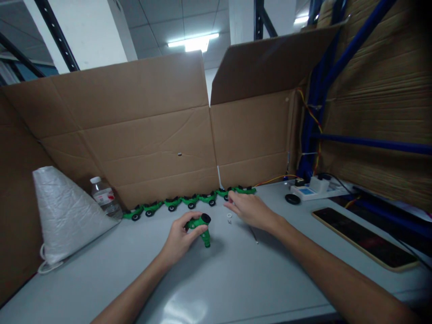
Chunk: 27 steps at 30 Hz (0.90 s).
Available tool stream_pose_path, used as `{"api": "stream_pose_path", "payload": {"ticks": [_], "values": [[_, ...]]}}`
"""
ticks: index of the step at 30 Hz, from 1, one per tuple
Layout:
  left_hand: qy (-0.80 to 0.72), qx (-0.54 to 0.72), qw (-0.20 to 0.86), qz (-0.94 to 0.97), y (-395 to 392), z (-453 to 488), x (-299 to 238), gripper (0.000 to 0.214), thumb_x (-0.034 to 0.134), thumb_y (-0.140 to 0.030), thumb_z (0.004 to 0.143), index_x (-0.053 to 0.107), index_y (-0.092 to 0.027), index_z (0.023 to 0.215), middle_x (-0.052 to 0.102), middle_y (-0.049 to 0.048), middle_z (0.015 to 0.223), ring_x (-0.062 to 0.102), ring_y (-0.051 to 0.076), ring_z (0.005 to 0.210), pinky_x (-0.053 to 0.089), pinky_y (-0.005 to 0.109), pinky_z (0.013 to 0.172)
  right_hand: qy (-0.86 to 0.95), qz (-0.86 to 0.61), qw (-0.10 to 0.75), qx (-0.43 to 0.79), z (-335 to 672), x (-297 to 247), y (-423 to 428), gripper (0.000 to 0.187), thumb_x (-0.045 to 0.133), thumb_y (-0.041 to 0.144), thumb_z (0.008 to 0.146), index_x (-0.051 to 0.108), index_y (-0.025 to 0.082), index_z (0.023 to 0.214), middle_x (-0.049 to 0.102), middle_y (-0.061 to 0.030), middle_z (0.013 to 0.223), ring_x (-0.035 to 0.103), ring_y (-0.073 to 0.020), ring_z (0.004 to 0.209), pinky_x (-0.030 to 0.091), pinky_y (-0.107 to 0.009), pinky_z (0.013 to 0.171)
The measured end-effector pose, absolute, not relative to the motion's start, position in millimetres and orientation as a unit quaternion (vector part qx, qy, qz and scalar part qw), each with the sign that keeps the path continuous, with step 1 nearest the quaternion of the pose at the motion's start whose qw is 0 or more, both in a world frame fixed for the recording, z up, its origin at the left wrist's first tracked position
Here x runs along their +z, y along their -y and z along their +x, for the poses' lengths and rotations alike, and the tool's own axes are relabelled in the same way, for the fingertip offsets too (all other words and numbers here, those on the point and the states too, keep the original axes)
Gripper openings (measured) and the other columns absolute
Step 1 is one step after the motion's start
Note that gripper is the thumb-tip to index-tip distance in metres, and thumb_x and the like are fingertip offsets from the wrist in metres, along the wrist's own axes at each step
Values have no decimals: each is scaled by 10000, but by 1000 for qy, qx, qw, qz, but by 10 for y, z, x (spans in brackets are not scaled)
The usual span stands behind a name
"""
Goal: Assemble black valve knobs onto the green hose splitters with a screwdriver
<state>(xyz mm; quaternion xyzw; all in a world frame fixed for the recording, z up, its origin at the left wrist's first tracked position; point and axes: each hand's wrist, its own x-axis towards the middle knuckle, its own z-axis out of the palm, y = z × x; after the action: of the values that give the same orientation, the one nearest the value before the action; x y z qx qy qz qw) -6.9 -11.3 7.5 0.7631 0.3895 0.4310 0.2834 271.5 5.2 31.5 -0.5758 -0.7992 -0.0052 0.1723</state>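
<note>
My left hand [178,238] is closed round a green toy car piece [205,235] with a black wheel, held above the grey table [209,288]. Its narrow green end points down. My right hand [248,208] has its fingertips pinched together in front of the row of toys; whatever is between them is too small to make out. Just left of that hand, a white ring [229,215] and tiny metal bits [230,222] lie on the tabletop. A thin metal rod [254,236] shows below the right wrist, partly hidden by it.
Several green toy cars [191,201] line the cardboard wall [151,148]. At the left stand a silvery bag [70,216] and a water bottle [105,198]. A phone [364,238], a black disc [292,199] and a power strip [313,191] lie at the right.
</note>
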Motion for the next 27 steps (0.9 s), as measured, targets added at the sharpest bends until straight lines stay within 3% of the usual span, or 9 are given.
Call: {"api": "stream_pose_path", "payload": {"ticks": [4, 8, 19, 27], "values": [[-390, 403, 263, 785, 70, -98, 29, 335, 802, -429, 887, 749, -176, 1100, 767, 81, 1054, 696, 232, 969, 522, 325, 881, 852, -441, 274, 70, 2384, 249, 134, 316, 507, 524, 1085, 627, 236, 1130, 766, -61, 934, 712, -232, 846, 378, -285, 708], [-377, 385, 201, 818, 75, -128, 32, 343, 815, -440, 882, 735, -190, 1103, 754, 70, 1037, 687, 225, 966, 512, 323, 880, 847, -426, 305, 86, 2223, 140, 216, 234, 540, 439, 1074, 634, 226, 1051, 740, -60, 871, 665, -221, 772, 291, -294, 648], [-374, 348, 128, 850, 189, -110, 172, 282, 755, -451, 933, 739, -193, 1045, 726, 50, 920, 655, 208, 883, 478, 304, 808, 817, -386, 380, 199, 2188, 43, 157, 244, 554, 434, 1045, 591, 220, 935, 649, -7, 769, 559, -163, 674, 310, -284, 629], [-395, 357, 253, 808, 214, -71, 176, 334, 726, -491, 934, 729, -158, 907, 710, 32, 807, 618, 172, 748, 443, 261, 694, 780, -366, 396, 317, 2126, -32, 111, 349, 530, 496, 1042, 546, 207, 847, 480, 44, 686, 446, -142, 653, 323, -264, 618]]}}
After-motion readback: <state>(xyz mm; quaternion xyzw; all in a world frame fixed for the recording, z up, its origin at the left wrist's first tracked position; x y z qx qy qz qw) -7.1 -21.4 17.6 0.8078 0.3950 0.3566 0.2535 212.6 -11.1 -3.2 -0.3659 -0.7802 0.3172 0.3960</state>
